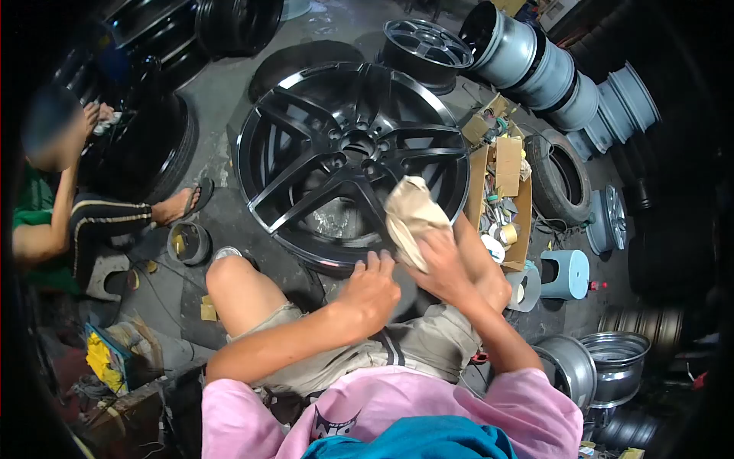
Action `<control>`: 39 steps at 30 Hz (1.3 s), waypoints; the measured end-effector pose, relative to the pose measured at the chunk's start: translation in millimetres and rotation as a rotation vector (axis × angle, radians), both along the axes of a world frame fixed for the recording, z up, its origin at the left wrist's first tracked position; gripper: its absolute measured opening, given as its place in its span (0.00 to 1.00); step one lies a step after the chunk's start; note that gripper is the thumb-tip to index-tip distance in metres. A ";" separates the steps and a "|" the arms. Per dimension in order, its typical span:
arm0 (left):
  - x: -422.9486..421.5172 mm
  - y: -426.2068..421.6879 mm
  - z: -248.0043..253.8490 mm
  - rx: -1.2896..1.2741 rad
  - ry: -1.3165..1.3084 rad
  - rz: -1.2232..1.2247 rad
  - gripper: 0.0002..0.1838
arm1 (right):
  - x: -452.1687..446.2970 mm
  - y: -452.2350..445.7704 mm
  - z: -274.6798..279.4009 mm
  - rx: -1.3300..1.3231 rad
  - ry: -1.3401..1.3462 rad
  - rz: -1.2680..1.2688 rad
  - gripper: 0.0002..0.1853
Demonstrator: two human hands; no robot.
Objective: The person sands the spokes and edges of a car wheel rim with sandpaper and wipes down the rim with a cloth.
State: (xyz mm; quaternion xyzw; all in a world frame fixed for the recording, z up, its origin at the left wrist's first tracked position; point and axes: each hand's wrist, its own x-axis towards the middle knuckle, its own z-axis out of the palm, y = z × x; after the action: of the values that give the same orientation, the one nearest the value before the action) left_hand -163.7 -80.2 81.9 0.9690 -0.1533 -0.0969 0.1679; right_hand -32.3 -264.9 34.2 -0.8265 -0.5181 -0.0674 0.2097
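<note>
A large black alloy wheel rim (306,191) with machined silver edges lies face up in front of my knees. In my right hand (440,268) is a bunched beige cloth (413,214), held over the rim's near right side by a spoke. Whether the cloth presses on the metal, I cannot tell. My left hand (368,294) is at the near edge of the rim, fingers stretched forward, holding nothing. Part of the rim's near right edge is hidden behind the cloth and my right hand.
Right of the rim stands a cardboard box (523,229) of supplies, near a tire (560,180) and a light blue stool (566,274). Silver rims (527,65) are stacked at the back right. At left, another person (53,206) sits near a small bucket (189,243).
</note>
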 end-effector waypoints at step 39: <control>16.6 54.0 -12.7 -0.618 -0.502 -0.082 0.08 | 168.3 167.3 31.8 0.069 0.780 -0.332 0.39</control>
State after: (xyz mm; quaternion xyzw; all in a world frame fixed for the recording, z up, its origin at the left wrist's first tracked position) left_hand -147.0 -26.2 69.3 0.8595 -0.2502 0.1871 0.4046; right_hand 136.0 -97.6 65.9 -0.8547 -0.2574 0.2004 0.4039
